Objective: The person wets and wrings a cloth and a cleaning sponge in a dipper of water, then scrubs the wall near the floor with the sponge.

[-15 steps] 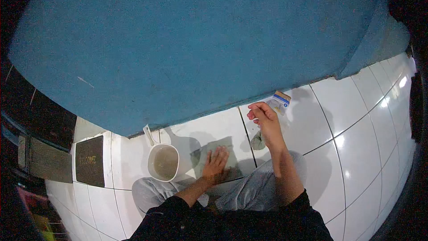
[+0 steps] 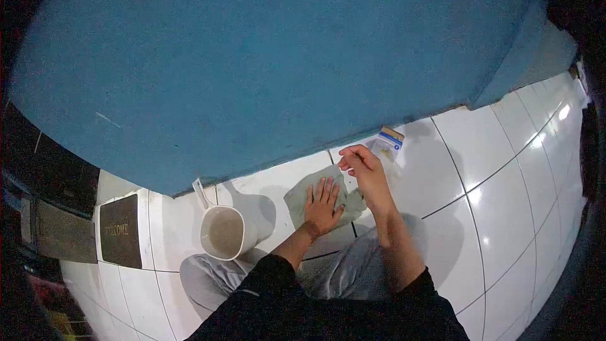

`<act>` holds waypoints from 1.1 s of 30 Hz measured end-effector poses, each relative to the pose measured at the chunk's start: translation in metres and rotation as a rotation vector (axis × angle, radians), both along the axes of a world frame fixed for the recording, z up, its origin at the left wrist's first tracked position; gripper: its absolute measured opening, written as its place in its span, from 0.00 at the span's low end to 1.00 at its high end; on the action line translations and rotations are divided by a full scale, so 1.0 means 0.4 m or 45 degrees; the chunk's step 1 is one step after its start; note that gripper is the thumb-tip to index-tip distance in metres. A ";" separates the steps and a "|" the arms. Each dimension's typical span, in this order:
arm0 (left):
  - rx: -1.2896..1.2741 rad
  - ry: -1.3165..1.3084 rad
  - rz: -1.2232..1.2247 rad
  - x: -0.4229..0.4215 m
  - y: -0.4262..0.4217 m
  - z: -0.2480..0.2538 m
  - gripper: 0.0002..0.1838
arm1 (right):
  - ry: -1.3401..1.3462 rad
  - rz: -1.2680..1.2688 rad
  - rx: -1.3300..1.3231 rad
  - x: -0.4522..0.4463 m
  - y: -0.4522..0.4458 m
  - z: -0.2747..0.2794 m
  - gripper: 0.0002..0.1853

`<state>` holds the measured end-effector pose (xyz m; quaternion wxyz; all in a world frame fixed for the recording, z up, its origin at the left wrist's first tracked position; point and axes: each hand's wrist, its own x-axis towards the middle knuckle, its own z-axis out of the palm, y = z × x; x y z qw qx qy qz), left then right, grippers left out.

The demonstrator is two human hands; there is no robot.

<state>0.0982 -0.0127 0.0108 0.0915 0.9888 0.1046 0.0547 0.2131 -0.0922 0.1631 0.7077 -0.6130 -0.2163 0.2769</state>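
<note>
My left hand (image 2: 323, 207) lies flat with fingers spread on a grey-green cloth (image 2: 298, 197) on the tiled floor. A bunched piece of similar cloth (image 2: 355, 202) sits at its right side, partly behind my right wrist. My right hand (image 2: 367, 175) is raised above the floor, its fingers curled in against the thumb. Whether anything small is between them cannot be made out. To the left stands a white dipper (image 2: 222, 233) with cloudy liquid inside, its handle pointing to the wall.
A clear plastic bag with a blue strip (image 2: 387, 144) lies against the base of a blue wall (image 2: 284, 63). A dark welcome mat (image 2: 121, 230) is at the left. My crossed legs in grey trousers (image 2: 344, 275) are close to the cloth.
My left hand has slid forward and to the right, carrying the cloth up against the bunched piece. My right hand keeps its curled shape. The view has shifted slightly.
</note>
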 end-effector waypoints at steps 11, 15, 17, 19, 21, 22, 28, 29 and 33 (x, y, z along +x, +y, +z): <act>-0.070 0.003 0.054 -0.059 -0.044 -0.011 0.33 | 0.018 0.020 -0.001 0.000 -0.001 0.014 0.08; -0.043 -0.002 0.057 -0.047 -0.041 -0.003 0.32 | 0.001 0.037 0.015 -0.004 0.002 0.014 0.09; -0.034 -0.019 0.104 -0.016 -0.030 -0.001 0.33 | 0.010 0.037 0.010 -0.002 0.002 0.006 0.08; -0.058 -0.033 0.121 0.006 -0.025 0.002 0.33 | 0.013 0.030 0.003 -0.004 -0.005 0.009 0.08; -0.073 -0.054 0.137 0.014 -0.023 0.004 0.32 | 0.009 0.023 0.007 -0.002 -0.011 0.013 0.08; -0.065 -0.056 0.139 0.011 -0.023 0.002 0.32 | 0.001 0.011 -0.001 -0.003 -0.014 0.011 0.08; -0.051 -0.061 0.118 -0.048 -0.048 -0.020 0.32 | 0.042 0.005 -0.016 -0.005 -0.011 0.023 0.08; -0.044 -0.070 0.105 -0.055 -0.050 -0.020 0.32 | 0.041 0.018 0.017 -0.005 -0.006 0.020 0.08; -0.075 -0.029 0.095 -0.040 -0.044 0.005 0.32 | 0.058 0.039 0.029 -0.005 0.001 0.018 0.09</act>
